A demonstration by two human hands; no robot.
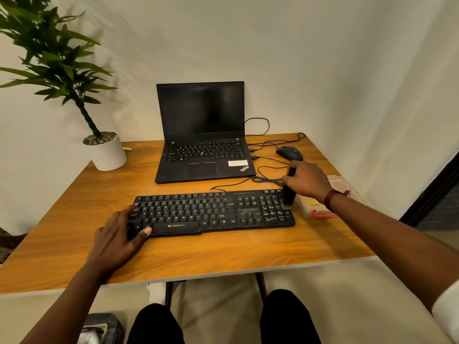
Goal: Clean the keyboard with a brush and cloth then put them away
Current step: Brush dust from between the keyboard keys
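A person is sitting at a wooden tabletop (74,199) with a black keyboard (213,212) lying across it in front of them. The left hand (119,234) is resting open and flat on the keyboard's left end, the fingers spread over the keys there and the thumb lying along the front edge beside the space bar, pressing down rather than gripping anything.

The right hand (306,182) is closing around the handle of a black brush (288,192) and holding it nearly upright, tilted a little. The bristles are pointing down and touching the number pad at the keyboard's right end, near its far corner. A dark red band is sitting on the right wrist.

Just beside the keyboard's right end, partly hidden under the right hand and wrist, a folded pale cloth (315,207) with an orange edge is lying on the tabletop; its far part is reaching toward the tabletop's right edge.

Behind the keyboard an open black laptop (201,135) is standing with its screen dark. To the right of the laptop a black mouse (289,153) is lying near the back of the tabletop, and thin black cables (267,180) are looping between the laptop, the mouse and the keyboard. At the back left corner a white pot (108,155) is holding a leafy green plant, and a small yellow thing is showing just behind the pot, too small to tell.
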